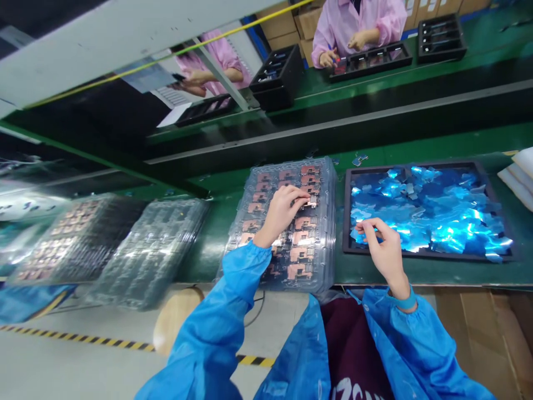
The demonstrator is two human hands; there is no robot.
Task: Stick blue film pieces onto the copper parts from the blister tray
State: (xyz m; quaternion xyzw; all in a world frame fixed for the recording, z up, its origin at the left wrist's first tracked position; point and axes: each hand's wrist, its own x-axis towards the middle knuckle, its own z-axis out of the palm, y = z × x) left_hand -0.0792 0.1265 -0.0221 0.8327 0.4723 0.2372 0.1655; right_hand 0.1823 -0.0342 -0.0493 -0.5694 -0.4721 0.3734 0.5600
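My left hand point(283, 214) reaches over a clear plastic tray point(327, 222) holding rows of copper-coloured metal parts point(306, 239). Its finger and thumb pinch a small metal part point(310, 203) lifted slightly at the tray's pocket row. My right hand point(381, 244) is over the near left corner of a black-framed tray point(416, 253) heaped with shiny blue film pieces point(428, 211). Its fingertips close on a blue piece at the pile's edge. Blue sleeves cover both forearms.
Stacks of clear trays point(150, 250) lie blurred on the green belt point(208, 261) to the left. Stray blue pieces point(360, 160) lie beyond the black tray, and white pads point(518, 178) are at the right. Across the line, a person in a pink smock point(356, 33) handles parts at black trays.
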